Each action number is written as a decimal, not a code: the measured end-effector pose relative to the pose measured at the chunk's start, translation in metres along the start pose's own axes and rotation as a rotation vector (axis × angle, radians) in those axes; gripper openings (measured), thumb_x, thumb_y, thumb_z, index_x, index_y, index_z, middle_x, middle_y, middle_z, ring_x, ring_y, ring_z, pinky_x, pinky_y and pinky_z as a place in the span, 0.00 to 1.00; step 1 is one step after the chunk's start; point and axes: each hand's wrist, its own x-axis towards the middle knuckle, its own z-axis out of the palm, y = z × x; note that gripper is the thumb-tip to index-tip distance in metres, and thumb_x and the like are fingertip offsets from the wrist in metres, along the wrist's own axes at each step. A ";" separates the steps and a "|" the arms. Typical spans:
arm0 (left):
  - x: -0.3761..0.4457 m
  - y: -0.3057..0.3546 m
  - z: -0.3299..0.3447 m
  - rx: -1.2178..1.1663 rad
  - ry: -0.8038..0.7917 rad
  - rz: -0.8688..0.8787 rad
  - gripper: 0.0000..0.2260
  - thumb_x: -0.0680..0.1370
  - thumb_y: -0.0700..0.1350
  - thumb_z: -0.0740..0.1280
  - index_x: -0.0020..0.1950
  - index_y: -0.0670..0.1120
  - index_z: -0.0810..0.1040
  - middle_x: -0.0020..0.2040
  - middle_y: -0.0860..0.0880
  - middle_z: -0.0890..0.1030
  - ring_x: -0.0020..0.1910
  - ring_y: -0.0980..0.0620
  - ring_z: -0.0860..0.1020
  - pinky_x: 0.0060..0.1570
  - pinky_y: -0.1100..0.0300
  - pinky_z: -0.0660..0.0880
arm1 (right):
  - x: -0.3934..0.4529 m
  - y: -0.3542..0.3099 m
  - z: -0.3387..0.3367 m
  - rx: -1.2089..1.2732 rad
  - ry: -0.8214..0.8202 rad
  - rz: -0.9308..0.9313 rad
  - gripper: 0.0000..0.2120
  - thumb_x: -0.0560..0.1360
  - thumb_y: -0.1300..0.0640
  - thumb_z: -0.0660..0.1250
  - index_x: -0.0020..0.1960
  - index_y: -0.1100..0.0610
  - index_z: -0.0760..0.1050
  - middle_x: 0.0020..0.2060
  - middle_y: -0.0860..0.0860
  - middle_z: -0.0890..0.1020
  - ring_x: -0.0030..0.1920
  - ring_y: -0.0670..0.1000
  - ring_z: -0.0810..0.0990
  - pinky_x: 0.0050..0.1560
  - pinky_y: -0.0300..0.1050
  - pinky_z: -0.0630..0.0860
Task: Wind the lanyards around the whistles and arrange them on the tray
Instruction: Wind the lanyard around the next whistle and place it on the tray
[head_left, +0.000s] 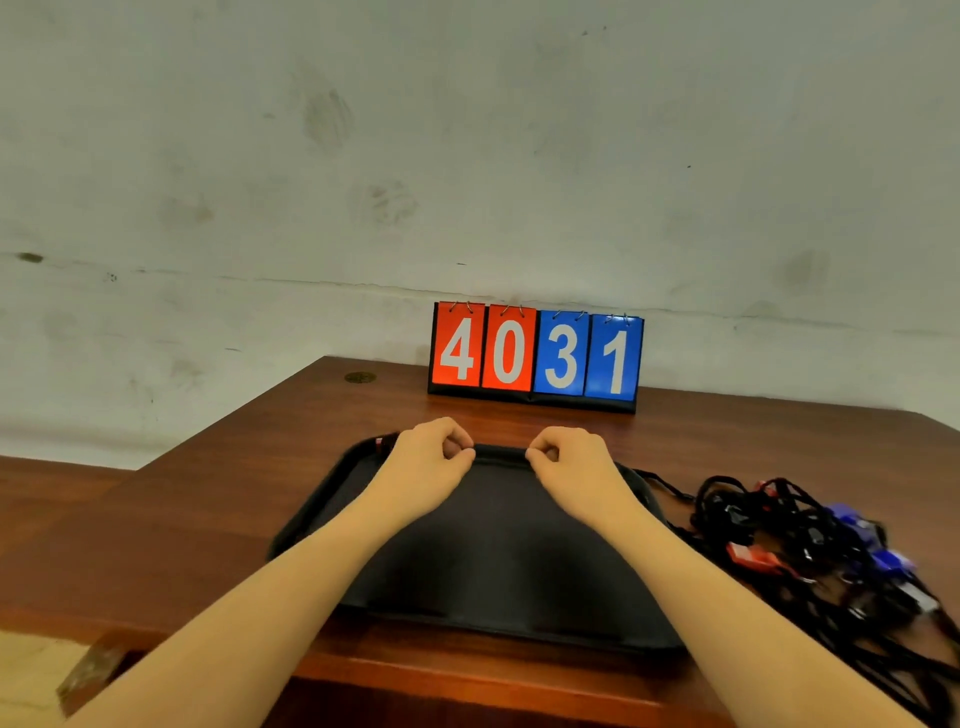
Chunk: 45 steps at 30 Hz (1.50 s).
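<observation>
A black tray (498, 571) lies on the wooden table in front of me. My left hand (426, 457) and my right hand (571, 460) sit side by side at its far rim, fingers curled, thumb and forefinger pinching the rim. A small red piece of a whistle (380, 445) with a black cord peeks out at the tray's far left corner, beside my left hand. To the right of the tray lies a tangled pile of black lanyards (810, 540) with red whistles (750, 556) and blue whistles (857, 525). The pile looks blurred.
A flip scoreboard (535, 356) reading 4031 stands at the table's back edge against the wall. The table's left edge runs diagonally past the tray, with a lower wooden surface (52, 499) beyond it. A round grommet (360, 377) sits at the back left.
</observation>
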 end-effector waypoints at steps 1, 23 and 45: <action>-0.003 0.007 0.006 -0.011 -0.016 0.016 0.03 0.77 0.45 0.64 0.50 0.51 0.75 0.44 0.54 0.79 0.42 0.58 0.78 0.39 0.70 0.71 | -0.006 0.006 -0.008 -0.008 0.009 0.006 0.06 0.77 0.57 0.62 0.47 0.54 0.77 0.40 0.49 0.80 0.42 0.46 0.78 0.48 0.44 0.78; -0.020 0.139 0.158 0.009 -0.306 0.304 0.08 0.75 0.42 0.65 0.53 0.45 0.79 0.49 0.49 0.79 0.44 0.55 0.76 0.48 0.62 0.74 | -0.091 0.132 -0.125 -0.367 -0.187 0.148 0.11 0.69 0.53 0.68 0.50 0.51 0.72 0.47 0.47 0.76 0.47 0.49 0.76 0.54 0.47 0.73; -0.007 0.137 0.115 -0.238 -0.088 0.240 0.05 0.75 0.44 0.67 0.50 0.50 0.75 0.45 0.53 0.79 0.44 0.58 0.79 0.45 0.66 0.75 | -0.072 0.108 -0.103 0.080 0.209 -0.155 0.11 0.73 0.58 0.68 0.50 0.45 0.72 0.48 0.42 0.77 0.49 0.39 0.75 0.57 0.41 0.73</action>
